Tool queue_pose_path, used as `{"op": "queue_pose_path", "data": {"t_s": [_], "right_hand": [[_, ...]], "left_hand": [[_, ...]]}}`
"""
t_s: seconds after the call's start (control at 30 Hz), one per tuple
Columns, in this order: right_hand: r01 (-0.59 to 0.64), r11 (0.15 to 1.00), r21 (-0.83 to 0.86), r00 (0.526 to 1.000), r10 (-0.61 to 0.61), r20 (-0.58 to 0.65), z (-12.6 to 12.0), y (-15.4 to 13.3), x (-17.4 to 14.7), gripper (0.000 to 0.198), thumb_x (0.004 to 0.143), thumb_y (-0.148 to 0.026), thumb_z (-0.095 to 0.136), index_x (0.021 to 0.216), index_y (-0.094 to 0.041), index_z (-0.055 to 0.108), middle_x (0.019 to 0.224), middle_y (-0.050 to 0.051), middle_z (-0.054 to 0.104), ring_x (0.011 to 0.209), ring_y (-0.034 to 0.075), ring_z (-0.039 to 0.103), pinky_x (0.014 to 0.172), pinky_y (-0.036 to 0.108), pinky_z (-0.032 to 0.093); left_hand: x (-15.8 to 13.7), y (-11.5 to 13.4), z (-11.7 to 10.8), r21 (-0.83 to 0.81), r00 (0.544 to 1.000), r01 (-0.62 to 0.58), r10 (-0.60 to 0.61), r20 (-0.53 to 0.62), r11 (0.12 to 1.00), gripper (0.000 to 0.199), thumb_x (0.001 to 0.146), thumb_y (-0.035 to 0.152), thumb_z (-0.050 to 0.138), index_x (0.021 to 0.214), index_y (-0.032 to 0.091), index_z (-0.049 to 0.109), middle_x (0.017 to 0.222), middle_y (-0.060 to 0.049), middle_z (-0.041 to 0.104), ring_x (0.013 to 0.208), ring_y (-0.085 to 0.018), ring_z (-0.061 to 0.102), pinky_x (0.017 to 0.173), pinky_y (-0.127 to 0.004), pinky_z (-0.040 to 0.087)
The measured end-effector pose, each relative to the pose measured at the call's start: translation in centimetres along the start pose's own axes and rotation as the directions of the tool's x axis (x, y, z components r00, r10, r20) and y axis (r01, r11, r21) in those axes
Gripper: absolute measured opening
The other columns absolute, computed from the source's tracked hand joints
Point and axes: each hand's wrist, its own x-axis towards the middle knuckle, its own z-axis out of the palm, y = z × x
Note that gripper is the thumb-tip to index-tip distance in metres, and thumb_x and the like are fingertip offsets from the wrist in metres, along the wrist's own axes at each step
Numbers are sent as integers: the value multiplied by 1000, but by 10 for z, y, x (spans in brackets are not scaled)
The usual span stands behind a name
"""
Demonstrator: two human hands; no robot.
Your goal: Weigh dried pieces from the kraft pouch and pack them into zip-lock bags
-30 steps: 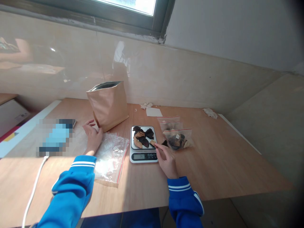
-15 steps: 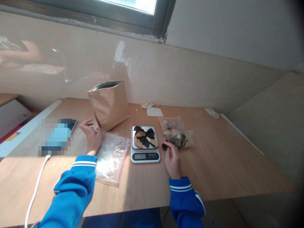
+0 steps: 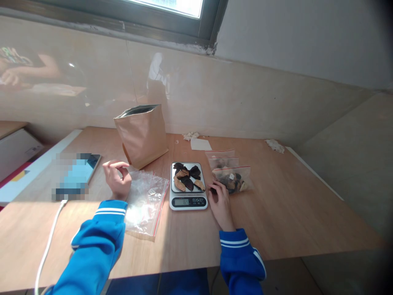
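A small white digital scale (image 3: 188,206) stands in the middle of the table, its display lit. Dark and tan dried pieces (image 3: 186,180) lie heaped on its plate. Just right of the scale, my right hand (image 3: 221,205) has its fingers curled over a dark dried piece (image 3: 213,190), mostly hidden by them. My left hand (image 3: 118,180) hovers by the left edge of the clear zip bags (image 3: 145,205), fingers bent in toward the thumb, with nothing visible in them. Behind my right hand lie filled zip bags (image 3: 235,181) holding similar dried pieces.
An open brown paper pouch (image 3: 143,137) stands upright behind the flat bags. At left lies a phone (image 3: 73,174), blurred out, with a white cable (image 3: 50,241). A white paper slip (image 3: 200,144) and crumpled tissues (image 3: 274,146) lie near the wall.
My left hand's fingers have curled in from a looser, spread pose. My right hand has shifted slightly left and turned over, nearer the scale. The scale's reading has changed.
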Motion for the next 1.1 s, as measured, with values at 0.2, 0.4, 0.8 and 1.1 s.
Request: {"op": "queue_pose_path", "data": {"t_s": [0.2,0.4,0.8,1.1], "right_hand": [[-33,998,-45,999,33,-5,1,1,-1,22,89,-19,45,103,-21,62,113,12,61,107,27,58,89,46,46],[-51,996,-76,999,51,-7,-1,-2,-1,23,90,-20,43,103,-21,62,111,11,62,106,26,58,87,43,42],[9,998,-60,999,-11,-37,-13,-35,19,25,93,-25,43,109,-22,63,115,10,59,109,25,53,94,44,39],[67,980,-188,890,27,455,28,-97,114,24,92,-29,49,106,-20,67,111,10,66,105,27,52,90,40,37]], "left_hand": [[-7,2,-5,-57,997,-50,53,55,997,15,72,12,49,76,24,55,85,-7,56,78,-21,58,67,-37,51],[-8,-2,3,-56,995,-23,28,96,998,20,74,6,45,75,23,56,78,-5,58,79,-20,58,74,-37,50],[-6,-7,8,-21,997,33,-34,-62,999,33,70,7,52,101,19,53,102,-10,53,104,-27,52,85,-44,47],[-3,-29,26,69,901,355,-361,240,932,102,72,51,71,147,15,12,145,-23,30,133,-37,37,108,-61,28]]}}
